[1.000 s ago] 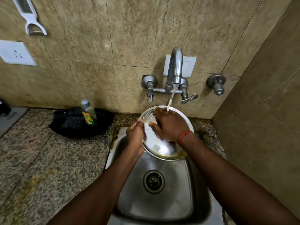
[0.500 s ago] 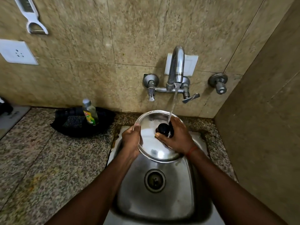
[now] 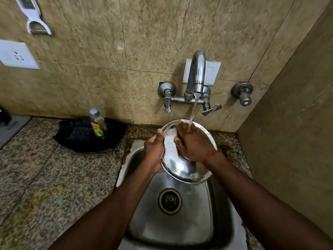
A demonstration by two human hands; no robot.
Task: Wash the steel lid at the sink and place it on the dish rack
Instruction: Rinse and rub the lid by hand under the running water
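One steel lid (image 3: 180, 159) is held over the far edge of the one sink (image 3: 212, 204), tilted so that its shiny round face is toward the person. It is thin, bright metal with a raised rim, wet and streaked. Two hands are on it. The left hand (image 3: 154, 150) grasps the lid's left rim, thumb on the front and fingers curled behind. The right hand (image 3: 194, 145) lies palm-down on the lid's face, fingers stretched toward the upper rim, pressing rather than clasping. One red thread (image 3: 209, 156) circles the right wrist.

One curved metal tap (image 3: 196, 73) stands out of the wall above the sink's far edge, with two lever handles on its crossbar. A single thin stream of water (image 3: 193, 110) falls from it onto the right hand's fingers. One separate round valve knob (image 3: 242, 92) sits on the wall to the right. The sink is dull brushed steel, rounded at its corners, with one dark round drain (image 3: 169, 201) in its floor. Both forearms cross over its near edge and hide part of its sides.

The counter (image 3: 45, 177) is speckled granite. At its back edge, near the sink's far left corner, lies one black tray (image 3: 115, 130) holding one clear plastic bottle (image 3: 98, 123) with a yellow label and one dark rough scrub pad (image 3: 79, 135). The wall is beige stone-look tile. It carries one white socket plate (image 3: 17, 55) and one white peeler (image 3: 34, 17) hanging above that.
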